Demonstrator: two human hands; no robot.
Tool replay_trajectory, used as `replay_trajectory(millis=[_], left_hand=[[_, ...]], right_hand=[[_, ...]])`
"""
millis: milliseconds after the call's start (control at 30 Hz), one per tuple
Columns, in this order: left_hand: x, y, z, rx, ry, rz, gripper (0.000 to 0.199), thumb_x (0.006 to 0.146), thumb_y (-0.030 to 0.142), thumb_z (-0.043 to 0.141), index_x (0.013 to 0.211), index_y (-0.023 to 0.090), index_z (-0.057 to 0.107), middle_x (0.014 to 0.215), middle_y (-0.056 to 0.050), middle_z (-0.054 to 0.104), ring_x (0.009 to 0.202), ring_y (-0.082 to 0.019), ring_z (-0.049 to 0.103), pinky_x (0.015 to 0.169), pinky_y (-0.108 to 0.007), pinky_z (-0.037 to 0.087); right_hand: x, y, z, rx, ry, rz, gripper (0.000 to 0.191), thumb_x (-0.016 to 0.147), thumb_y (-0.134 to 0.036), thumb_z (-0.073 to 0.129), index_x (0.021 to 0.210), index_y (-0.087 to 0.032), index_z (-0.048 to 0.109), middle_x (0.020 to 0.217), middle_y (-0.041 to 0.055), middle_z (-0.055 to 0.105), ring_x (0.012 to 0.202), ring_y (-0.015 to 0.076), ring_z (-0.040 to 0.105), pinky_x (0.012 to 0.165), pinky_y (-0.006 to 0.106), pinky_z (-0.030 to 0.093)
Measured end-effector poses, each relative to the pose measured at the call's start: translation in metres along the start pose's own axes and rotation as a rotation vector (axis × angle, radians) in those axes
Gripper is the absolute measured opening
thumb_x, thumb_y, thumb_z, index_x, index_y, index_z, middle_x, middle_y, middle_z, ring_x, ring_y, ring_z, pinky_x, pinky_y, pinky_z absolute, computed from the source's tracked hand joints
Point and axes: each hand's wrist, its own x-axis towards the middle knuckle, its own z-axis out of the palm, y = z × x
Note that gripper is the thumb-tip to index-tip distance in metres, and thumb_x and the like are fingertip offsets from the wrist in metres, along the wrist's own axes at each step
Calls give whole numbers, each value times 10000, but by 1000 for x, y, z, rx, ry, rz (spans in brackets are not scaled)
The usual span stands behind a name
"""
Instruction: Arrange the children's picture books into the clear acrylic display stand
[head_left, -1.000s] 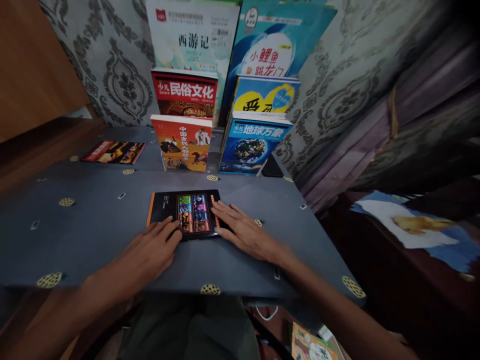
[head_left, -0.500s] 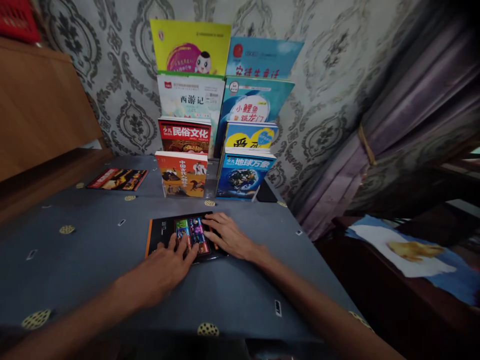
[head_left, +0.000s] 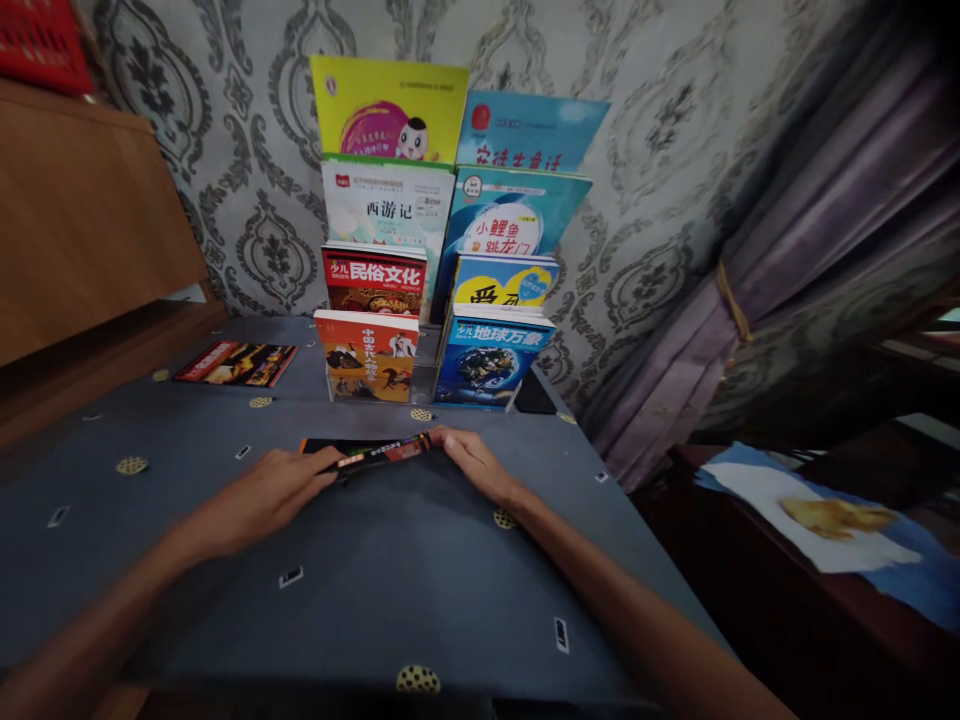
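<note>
A thin black book (head_left: 382, 455) with an orange edge is tilted up off the grey tablecloth, its spine towards me. My left hand (head_left: 281, 490) is closed on its left end, with the fingers along the near side. At the right end my right hand (head_left: 472, 462) grips the book's corner, its thumb hidden from view. Just beyond the book stands a clear rack of upright books, among them an orange-covered book (head_left: 367, 360) and a blue one with a globe (head_left: 487, 365).
Another dark red and black book (head_left: 238, 363) lies flat at the table's back left. A black flat object (head_left: 534, 393) rests right of the rack. Beyond the table's right edge, a yellowish item (head_left: 836, 518) lies on white and blue cloth. Wooden furniture (head_left: 97, 220) borders the left.
The black book was lying flat under both hands; now its near edge is raised and the hands hold its two ends. My left hand has shifted left.
</note>
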Motion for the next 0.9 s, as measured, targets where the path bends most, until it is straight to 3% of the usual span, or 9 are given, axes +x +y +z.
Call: replay_trajectory(millis=[100, 167, 333, 500, 633, 767, 900], left_hand=[[-4, -9, -8, -75, 14, -25, 359, 1026, 414, 382, 1140, 256, 683, 927, -9, 739, 787, -177, 678, 714, -237, 516], [-6, -13, -13, -145, 62, -31, 344, 1007, 432, 427, 1120, 253, 697, 965, -9, 747, 828, -180, 674, 757, -235, 524], [-4, -25, -19, -428, 187, -138, 376, 961, 491, 510, 1028, 207, 747, 883, -21, 734, 791, -184, 660, 707, -243, 553], [2, -43, -14, -752, 325, -264, 412, 854, 563, 657, 1042, 216, 773, 929, -45, 768, 900, -250, 711, 814, -377, 616], [8, -57, -10, -902, 427, -305, 491, 796, 587, 715, 1123, 224, 763, 942, -57, 780, 959, -284, 725, 870, -453, 618], [14, -72, -9, -890, 392, -285, 479, 775, 599, 743, 1054, 212, 786, 987, -68, 791, 977, -306, 732, 924, -473, 593], [15, -76, -7, -712, 222, -247, 425, 844, 579, 683, 1007, 202, 794, 1012, -72, 792, 968, -292, 732, 928, -442, 580]], right_hand=[[3, 4, 5, 174, 23, 95, 623, 693, -704, 778, 1044, -190, 770, 1004, 53, 779, 891, 224, 720, 866, 376, 564], [8, 5, 12, 266, 35, 159, 532, 631, -580, 874, 979, -190, 779, 939, 30, 784, 809, 198, 717, 833, 364, 575], [25, 0, 38, 486, 30, 123, 473, 587, -435, 927, 986, -224, 786, 991, 5, 786, 883, 186, 712, 902, 361, 567], [42, -9, 57, 456, -6, 106, 396, 641, -552, 872, 749, -190, 753, 677, -15, 702, 565, 113, 587, 564, 240, 492], [52, -33, 54, 317, 48, -6, 455, 749, -642, 758, 687, -196, 692, 600, -16, 637, 520, 120, 554, 520, 248, 451], [52, -54, 46, 188, 151, -98, 409, 855, -611, 661, 736, -221, 633, 622, -35, 582, 532, 125, 566, 529, 248, 453], [41, -46, 48, 39, 191, -83, 378, 906, -561, 602, 729, -232, 549, 617, -49, 512, 511, 124, 554, 515, 248, 421]])
